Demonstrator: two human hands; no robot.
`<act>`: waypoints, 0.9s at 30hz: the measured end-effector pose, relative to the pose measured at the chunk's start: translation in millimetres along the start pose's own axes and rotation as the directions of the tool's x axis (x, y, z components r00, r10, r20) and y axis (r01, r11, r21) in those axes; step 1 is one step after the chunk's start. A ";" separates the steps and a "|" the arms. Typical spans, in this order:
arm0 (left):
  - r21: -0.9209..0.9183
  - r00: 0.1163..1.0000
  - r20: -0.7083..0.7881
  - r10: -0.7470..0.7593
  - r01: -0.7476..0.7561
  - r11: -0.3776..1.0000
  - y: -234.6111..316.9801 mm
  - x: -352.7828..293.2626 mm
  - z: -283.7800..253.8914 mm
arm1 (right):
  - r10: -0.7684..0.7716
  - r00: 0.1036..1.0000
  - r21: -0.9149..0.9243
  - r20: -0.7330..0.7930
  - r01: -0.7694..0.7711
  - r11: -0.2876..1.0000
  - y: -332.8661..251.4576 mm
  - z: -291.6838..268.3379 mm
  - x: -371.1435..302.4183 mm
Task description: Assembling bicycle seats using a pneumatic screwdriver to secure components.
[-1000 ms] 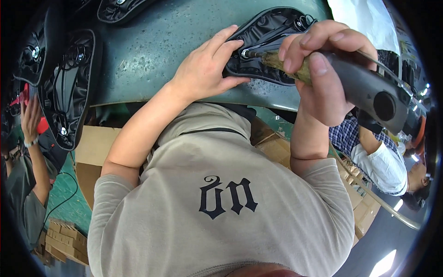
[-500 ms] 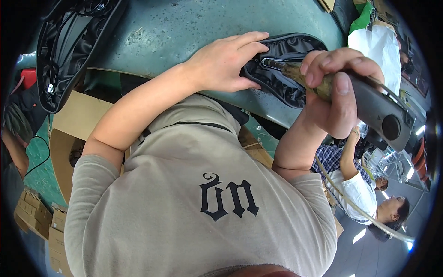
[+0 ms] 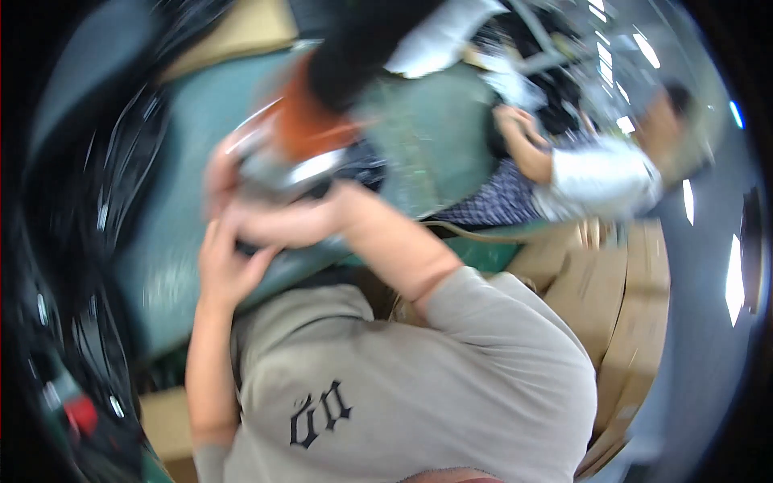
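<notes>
My right hand (image 3: pixel 278 221) is across the front of the table, wrapped round a power screwdriver, whose blurred orange collar (image 3: pixel 310 129) and black upper body rise in front of the view. Its tip is hidden behind my hand. My left hand (image 3: pixel 224 262) is beside and below the right one, its thumb and fingers around the near end of a black upholstered pad (image 3: pixel 362 165). Most of that pad is covered by my hands and the tool. Motion smears my fingertips.
Shiny black upholstered pieces (image 3: pixel 121 169) are along the left side of the green table (image 3: pixel 435 137). A co-worker in a white top (image 3: pixel 596 181) works at the table's right end. Cardboard boxes (image 3: pixel 588 282) stand at my right, and a cardboard piece (image 3: pixel 241 32) lies at the back.
The view has swung round to the right. My right hand and the screwdriver have come from the right over to my left hand, and the tool now stands more upright.
</notes>
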State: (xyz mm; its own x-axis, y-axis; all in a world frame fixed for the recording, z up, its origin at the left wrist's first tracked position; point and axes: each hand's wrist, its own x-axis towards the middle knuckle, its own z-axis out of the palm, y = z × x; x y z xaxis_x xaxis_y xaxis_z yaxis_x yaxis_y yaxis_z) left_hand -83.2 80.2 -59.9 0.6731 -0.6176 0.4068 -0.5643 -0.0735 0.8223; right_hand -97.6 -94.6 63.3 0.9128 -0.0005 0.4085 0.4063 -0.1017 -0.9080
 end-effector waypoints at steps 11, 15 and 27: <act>0.027 1.000 0.008 0.024 -0.024 0.999 32.8 21.2 9.6 | -0.036 0.999 -0.025 -0.021 0.036 0.999 -46.3 -15.9 0.8; -0.002 0.998 0.053 -0.018 0.019 1.000 35.0 17.6 3.1 | 0.041 0.998 0.094 -0.040 -0.037 0.995 -50.3 -10.1 5.1; 0.330 0.997 0.072 0.028 -0.051 0.942 57.7 -27.5 -101.5 | -0.099 0.935 0.010 -0.341 0.109 0.994 -135.3 -64.0 -79.3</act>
State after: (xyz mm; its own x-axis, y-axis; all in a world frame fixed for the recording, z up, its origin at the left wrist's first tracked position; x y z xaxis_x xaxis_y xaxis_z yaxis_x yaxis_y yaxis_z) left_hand -85.8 172.4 16.8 0.6208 -0.6740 0.4004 -0.7239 -0.2967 0.6229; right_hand -227.6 -144.4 159.7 0.7985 -0.3300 0.5036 0.5040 -0.0911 -0.8589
